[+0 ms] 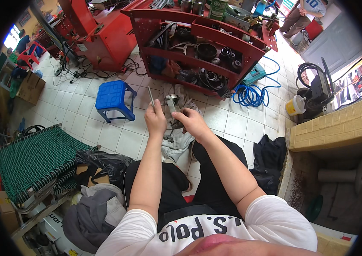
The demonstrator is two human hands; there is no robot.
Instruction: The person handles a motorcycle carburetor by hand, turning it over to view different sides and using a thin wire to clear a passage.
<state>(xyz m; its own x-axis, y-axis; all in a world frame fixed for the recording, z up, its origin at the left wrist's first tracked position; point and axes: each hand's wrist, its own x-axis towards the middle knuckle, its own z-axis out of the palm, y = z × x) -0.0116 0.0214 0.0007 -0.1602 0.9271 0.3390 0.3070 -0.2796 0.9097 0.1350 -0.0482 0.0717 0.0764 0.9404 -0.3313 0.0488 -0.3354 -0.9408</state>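
My left hand [156, 118] is closed around a thin, straight metal rod [151, 96] that points up and away from me. Close by on the right, my right hand [192, 123] grips a flat grey metal piece [170, 104] between thumb and fingers. What exactly this piece is, I cannot make out. Just beyond it shows a round metal part [174, 98]; whether the two are joined is not visible. Below both hands, a crumpled grey cloth [175, 147] lies on the tiled floor between my feet.
A blue plastic stool [115, 95] stands left of my hands. Ahead is a red tool cart [164, 51] full of parts. A coiled blue hose [251, 94] lies to its right. A green woven folding chair [40, 155] is at the left. Two people are farther off.
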